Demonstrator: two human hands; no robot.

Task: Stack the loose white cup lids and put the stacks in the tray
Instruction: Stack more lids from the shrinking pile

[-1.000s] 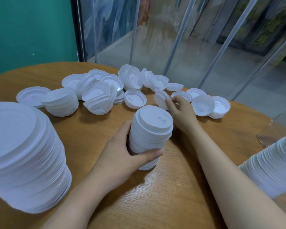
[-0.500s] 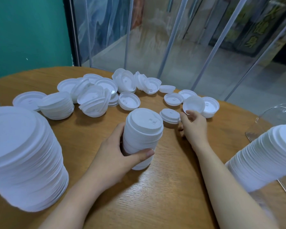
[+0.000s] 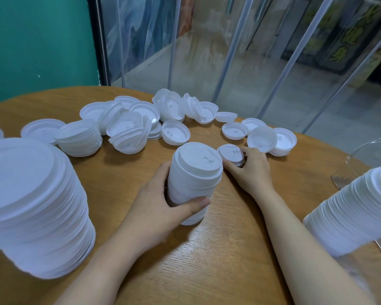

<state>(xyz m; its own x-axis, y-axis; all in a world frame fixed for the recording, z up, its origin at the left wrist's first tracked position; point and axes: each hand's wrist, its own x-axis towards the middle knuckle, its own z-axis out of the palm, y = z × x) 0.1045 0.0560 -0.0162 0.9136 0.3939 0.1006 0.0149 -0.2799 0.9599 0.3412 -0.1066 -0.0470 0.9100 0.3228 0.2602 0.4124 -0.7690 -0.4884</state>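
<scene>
Left hand (image 3: 161, 208): a tall stack of white plastic cup lids (image 3: 194, 181) was gripped at mid-scene, the thumb curled across its near side and the fingers wrapped round its left side; the stack stood upright on the round wooden worktop (image 3: 207, 260).
Right hand (image 3: 251, 170): a short stack of small white lids (image 3: 231, 154) was held just right of the tall stack, the fingers curled round its far and right edge; whether it was lifted off the worktop could not be told.
Loose white lids (image 3: 175, 133): many were scattered across the far part of the worktop, some upside down, some leaning on each other, with a low stack (image 3: 79, 139) at far left.
Large near-left stack of white lids (image 3: 33, 203): it stood on the worktop close to the camera, blurred.
Right-hand leaning stack of white lids (image 3: 356, 208): it was seen at the right edge, tilted; what carried it could not be told.
Clear plastic tray (image 3: 370, 150): only a curved transparent rim was visible at far right, beyond the leaning stack.
Background: a teal wall (image 3: 37, 40) stood at far left, with clear plastic strip curtains (image 3: 229, 51) beyond the worktop.
</scene>
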